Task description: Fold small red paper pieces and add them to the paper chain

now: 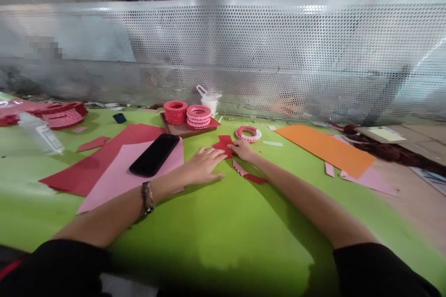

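Observation:
My left hand lies flat on the green table cover, fingers stretched out toward a small red paper piece. My right hand rests on that red piece's right edge, fingers curled down on it. Pink and red paper scraps lie just below my right wrist. A pink and red paper ring sits just beyond my right hand.
A black phone lies on pink paper over red sheets. Stacks of paper rings stand on a brown tray, a white glue bottle behind. An orange sheet lies right; a perforated metal screen at back.

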